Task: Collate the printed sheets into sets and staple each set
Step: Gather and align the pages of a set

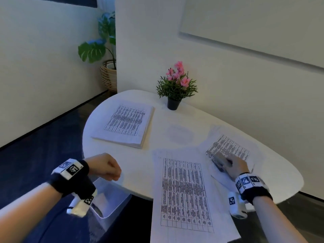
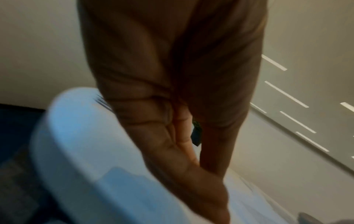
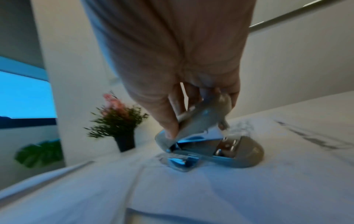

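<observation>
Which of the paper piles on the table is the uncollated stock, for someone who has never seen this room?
Start at the white oval table and find the small pot of pink flowers by the wall. Just left of the pot lies the thick paper stack, on the table's far left part. It alone is thick and squared up and neither hand touches it; the sheets nearer the person are thin and loose.

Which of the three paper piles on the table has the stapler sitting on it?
The pile at the right edge, under the right hand holding the stapler. The thick far-left stack and the near middle sheets carry nothing.
</observation>
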`<state>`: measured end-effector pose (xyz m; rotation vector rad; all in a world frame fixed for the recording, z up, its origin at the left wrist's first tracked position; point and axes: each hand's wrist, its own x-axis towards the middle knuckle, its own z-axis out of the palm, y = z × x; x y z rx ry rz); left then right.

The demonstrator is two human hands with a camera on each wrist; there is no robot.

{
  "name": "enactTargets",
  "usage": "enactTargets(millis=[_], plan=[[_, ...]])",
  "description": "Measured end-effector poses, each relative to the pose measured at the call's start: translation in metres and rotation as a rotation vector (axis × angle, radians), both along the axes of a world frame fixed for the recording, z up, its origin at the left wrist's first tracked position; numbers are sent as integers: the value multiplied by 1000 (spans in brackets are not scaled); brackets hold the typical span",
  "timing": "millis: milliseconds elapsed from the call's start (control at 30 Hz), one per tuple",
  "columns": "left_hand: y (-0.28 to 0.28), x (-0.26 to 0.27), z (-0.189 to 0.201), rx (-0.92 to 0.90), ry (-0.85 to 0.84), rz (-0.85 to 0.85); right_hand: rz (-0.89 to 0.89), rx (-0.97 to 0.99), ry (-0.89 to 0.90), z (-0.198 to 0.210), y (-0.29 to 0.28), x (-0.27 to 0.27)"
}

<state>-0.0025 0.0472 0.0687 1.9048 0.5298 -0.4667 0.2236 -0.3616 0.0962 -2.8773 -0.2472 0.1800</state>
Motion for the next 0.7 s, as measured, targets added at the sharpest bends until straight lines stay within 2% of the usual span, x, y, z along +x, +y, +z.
enactTargets(millis=[67,133,200,300,400,567,700], plan=[[13,-17,-7,22,120,-26,-45,-36,-11,-4,-4,3],[18,-29,-21,41,217,-11,-81,-27,-124,-5,-1,-8],[19,-37,-37,47,263,58,-28,76,-211,-3,7,-28],[20,-39,-47,128,285,73,55,197,-13,-13,16,-58],[18,-36,-49,160,323,-15,52,74,193,-29,21,-78],[4,-33,-25,175,268,-48,-24,-184,287,-32,26,-97],[-22,-17,-3,201,60,-114,-45,-230,300,-34,31,-99]])
